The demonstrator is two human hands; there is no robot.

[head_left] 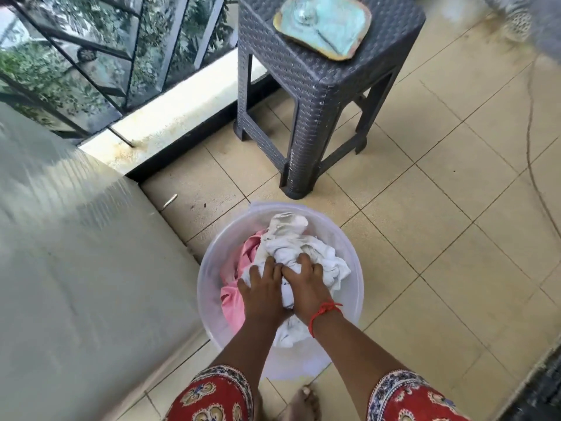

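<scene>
Nearest the lens, the knees in a red patterned garment (212, 396) frame both forearms. Biggest in view are the pale wall (76, 253), well off to the left of the fingers, and the tiled floor (440, 238), which spreads out to their right and beyond them. Farther ahead of the fingertips stands a dark woven stool (318, 80) carrying a teal tray (334, 28). Directly under and around the fingers, the translucent basin (358, 287) sits on the floor. In it is the white cloth (303, 241), bunched in a heap that runs from beneath the wrists to the basin's far side. A pink cloth (235, 268) lies just left of the left thumb, partly under the white one. The left hand (264, 290) lies on the heap with fingers spread and fairly straight, pressing down, the tips sunk in a fold. The right hand (306, 284), side by side with it and touching, has its fingers curled into the fabric, gripping a bunch. A red thread (323, 312) circles the right wrist. The white cloth looks soft and limp, with no stiffness to lift by. If it is soaked, which I cannot tell, it would be heavy and slippery. It is best taken by gathering a thick fold in each fist near the middle of the heap, not by a loose edge.
</scene>
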